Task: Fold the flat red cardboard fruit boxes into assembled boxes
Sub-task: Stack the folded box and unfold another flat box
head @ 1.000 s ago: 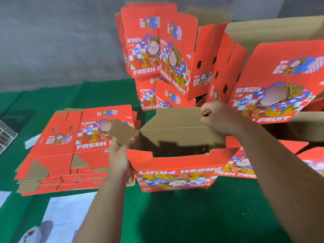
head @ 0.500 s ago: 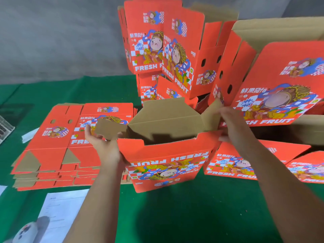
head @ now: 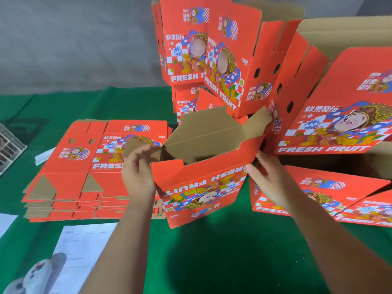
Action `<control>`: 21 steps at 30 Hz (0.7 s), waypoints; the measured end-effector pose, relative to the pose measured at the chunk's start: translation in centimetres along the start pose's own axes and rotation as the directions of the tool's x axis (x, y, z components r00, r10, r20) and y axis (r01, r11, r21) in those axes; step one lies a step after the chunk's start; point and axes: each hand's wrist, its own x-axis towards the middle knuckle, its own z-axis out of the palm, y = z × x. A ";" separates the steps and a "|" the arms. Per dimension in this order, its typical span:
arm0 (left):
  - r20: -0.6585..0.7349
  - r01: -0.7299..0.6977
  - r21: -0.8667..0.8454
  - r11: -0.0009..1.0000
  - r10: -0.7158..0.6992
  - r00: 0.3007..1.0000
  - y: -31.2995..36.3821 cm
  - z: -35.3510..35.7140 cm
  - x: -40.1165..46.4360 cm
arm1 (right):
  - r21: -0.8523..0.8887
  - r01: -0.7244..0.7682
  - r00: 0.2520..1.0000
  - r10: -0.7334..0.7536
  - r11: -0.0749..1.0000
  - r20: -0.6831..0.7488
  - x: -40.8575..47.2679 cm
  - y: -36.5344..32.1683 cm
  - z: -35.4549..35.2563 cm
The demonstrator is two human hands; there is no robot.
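At the far left a stack of flat boxes (head: 89,166), glossy red with brown corrugated undersides, lies on the green bench (head: 212,262). Just right of it the left hand (head: 139,177) curls loosely, its fingertips on a brown side flap (head: 140,148) of the half-formed box (head: 203,183). That box stands tilted between the hands, open top showing raw cardboard. The right hand (head: 268,185) is spread, fingers pressed against the box's right wall. Assembled boxes (head: 222,60) rise behind.
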 end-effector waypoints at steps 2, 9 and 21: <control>-0.002 0.066 0.022 0.998 -0.066 0.998 0.6 0.1 0.3 | -0.033 -0.051 0.998 0.050 0.998 -0.023 -0.4 0.3 0.4; 0.275 -0.265 0.315 0.911 0.180 0.945 1.3 -0.2 -1.0 | 0.089 -0.156 0.933 0.176 0.984 -0.313 -0.4 -0.8 2.5; 0.287 -0.369 0.491 0.789 0.254 0.924 1.7 1.6 -2.4 | -0.084 0.125 0.932 -0.146 0.989 -0.333 -0.5 -3.4 2.5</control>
